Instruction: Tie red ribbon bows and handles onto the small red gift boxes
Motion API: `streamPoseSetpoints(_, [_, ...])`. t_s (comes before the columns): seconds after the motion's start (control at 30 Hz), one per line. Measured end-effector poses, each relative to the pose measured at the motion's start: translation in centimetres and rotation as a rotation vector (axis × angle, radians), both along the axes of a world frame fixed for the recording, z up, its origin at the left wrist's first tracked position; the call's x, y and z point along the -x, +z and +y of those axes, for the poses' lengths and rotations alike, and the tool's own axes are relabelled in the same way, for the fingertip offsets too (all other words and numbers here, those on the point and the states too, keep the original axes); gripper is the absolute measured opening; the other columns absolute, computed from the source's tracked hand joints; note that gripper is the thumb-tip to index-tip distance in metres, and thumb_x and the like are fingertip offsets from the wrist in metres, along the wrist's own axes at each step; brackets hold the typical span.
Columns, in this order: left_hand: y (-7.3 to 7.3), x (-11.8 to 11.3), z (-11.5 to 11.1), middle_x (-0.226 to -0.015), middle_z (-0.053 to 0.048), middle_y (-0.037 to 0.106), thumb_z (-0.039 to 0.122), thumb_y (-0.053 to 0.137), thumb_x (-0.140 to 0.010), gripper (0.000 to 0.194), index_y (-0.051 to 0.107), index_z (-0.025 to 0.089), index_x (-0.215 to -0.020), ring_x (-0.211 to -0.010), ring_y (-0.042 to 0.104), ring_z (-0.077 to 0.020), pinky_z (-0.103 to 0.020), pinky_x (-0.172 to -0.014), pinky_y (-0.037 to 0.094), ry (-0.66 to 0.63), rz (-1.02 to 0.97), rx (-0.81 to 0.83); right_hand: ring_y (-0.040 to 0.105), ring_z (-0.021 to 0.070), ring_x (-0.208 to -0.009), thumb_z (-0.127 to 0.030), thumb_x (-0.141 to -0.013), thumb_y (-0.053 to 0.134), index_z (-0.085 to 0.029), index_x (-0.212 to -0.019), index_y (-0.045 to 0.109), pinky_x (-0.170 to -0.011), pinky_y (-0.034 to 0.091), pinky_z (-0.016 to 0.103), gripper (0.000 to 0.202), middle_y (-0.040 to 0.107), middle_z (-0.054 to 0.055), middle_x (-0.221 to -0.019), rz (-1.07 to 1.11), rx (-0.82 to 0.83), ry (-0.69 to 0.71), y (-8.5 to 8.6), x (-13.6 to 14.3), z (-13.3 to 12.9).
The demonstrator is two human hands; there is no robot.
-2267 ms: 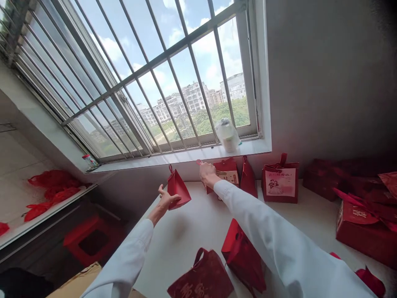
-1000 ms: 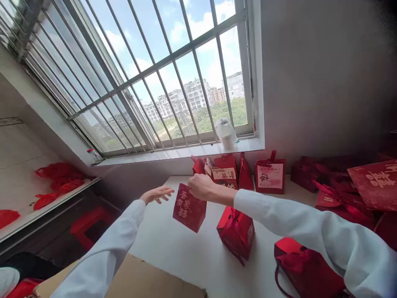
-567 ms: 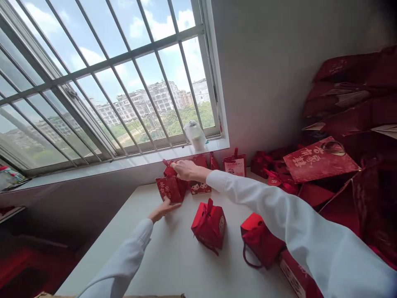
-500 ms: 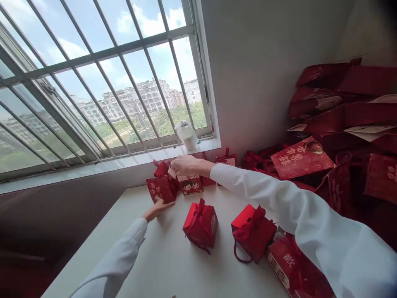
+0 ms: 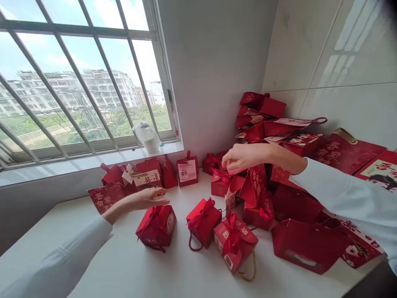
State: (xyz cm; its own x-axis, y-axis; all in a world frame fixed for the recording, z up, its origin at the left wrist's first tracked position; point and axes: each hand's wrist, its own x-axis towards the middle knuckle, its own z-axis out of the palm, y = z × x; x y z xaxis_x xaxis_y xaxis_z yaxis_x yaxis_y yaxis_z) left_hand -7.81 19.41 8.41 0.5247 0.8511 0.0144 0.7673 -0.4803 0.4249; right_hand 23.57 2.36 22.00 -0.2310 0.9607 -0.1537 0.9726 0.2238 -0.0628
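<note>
Near the left grip [image 5: 145,199], ribboned red box [image 5: 155,229], on table [image 5: 124,267]

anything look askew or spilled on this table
I see no spill. The heap of red boxes at the right looks askew: pieces lie jumbled, overlapping and tilted at odd angles, unlike the neater back row of red boxes.

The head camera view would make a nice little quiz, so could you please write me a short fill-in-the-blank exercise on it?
1. The right hand is nearer the stack of red gift packaging than the ____ hand is.
2. The gift box with a pale round emblem is tied with glossy red ____.
3. The tabletop is ____ in colour.
4. The window has metal ____ across it.

Missing words: left; ribbon; white; bars.
</note>
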Motion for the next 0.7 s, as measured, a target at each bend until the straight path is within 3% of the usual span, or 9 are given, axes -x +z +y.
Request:
streamPoseSetpoints(0.07, [1.0, -2.8, -1.8, -0.102, 0.001, 0.071, 0.046, 0.078, -0.054, 0.046, 0.071, 0.030, -0.097, -0.096, 0.063, -0.0226, -0.026, -0.083, 0.045, -0.191, 0.032, 0.069, 0.062, 0.0145, -0.076, -0.013, -0.084, 0.050, -0.019, -0.092, 0.073, -0.065, 0.039, 0.022, 0.025, 0.072, 0.002, -0.088, 0.001, -0.067, -0.073, -0.3, -2.0, -1.4])
streamPoseSetpoints(0.17, [1.6, -7.3, -3.6, -0.114, -0.003, 0.066, 0.043, 0.074, -0.063, 0.039, 0.069, 0.029, -0.099, -0.110, 0.058, -0.0253, -0.029, -0.095, 0.041, -0.408, 0.050, 0.079, 0.063, 0.0190, -0.090, -0.013, -0.084, 0.050, -0.020, -0.095, 0.073, -0.075, 0.041, 0.025, 0.026, 0.072, 0.004, -0.097, 0.002, -0.224, -0.243, -0.8, -5.3, -2.2])
streamPoseSetpoints(0.27, [1.2, -12.3, -3.8, -0.119, -0.010, 0.062, 0.039, 0.069, -0.070, 0.042, 0.064, 0.024, -0.109, -0.116, 0.054, -0.0297, -0.035, -0.100, 0.039, -0.489, 0.015, 0.016, 0.063, 0.0232, -0.097, -0.015, -0.086, 0.046, -0.019, -0.101, 0.071, -0.080, 0.042, 0.029, 0.030, 0.071, 0.007, -0.103, -0.001, -0.335, -0.370, -1.5, -8.6, -2.3])
streamPoseSetpoints(0.4, [0.4, -19.6, -2.2, -0.122, -0.016, 0.055, 0.035, 0.066, -0.072, 0.058, 0.051, 0.018, -0.126, -0.116, 0.052, -0.0334, -0.042, -0.098, 0.040, -0.531, -0.091, -0.087, 0.062, 0.0261, -0.102, -0.018, -0.087, 0.042, -0.016, -0.109, 0.067, -0.084, 0.043, 0.033, 0.033, 0.069, 0.011, -0.108, 0.020, -0.440, -0.484, -2.8, -12.1, -1.8])
streamPoseSetpoints(0.57, [-0.4, -28.3, -0.5, -0.139, -0.022, 0.036, 0.035, 0.079, -0.054, 0.108, 0.022, 0.016, -0.144, -0.130, 0.036, -0.0400, -0.051, -0.103, 0.035, -0.622, -0.231, -0.186, 0.064, 0.0226, -0.098, -0.024, -0.088, 0.043, -0.015, -0.109, 0.066, -0.084, 0.045, 0.032, 0.032, 0.069, 0.010, -0.105, 0.104, -0.400, -0.380, -4.5, -13.8, -1.3])
streamPoseSetpoints(0.7, [-1.7, -32.9, -0.6, -0.143, -0.024, 0.028, 0.035, 0.080, -0.051, 0.117, 0.012, 0.021, -0.145, -0.133, 0.028, -0.0438, -0.060, -0.103, 0.029, -0.654, -0.307, -0.226, 0.057, 0.0189, -0.111, -0.033, -0.092, 0.041, -0.019, -0.118, 0.061, -0.097, 0.040, 0.031, 0.036, 0.063, 0.007, -0.120, 0.236, -0.290, -0.141, -4.7, -13.6, -2.4])
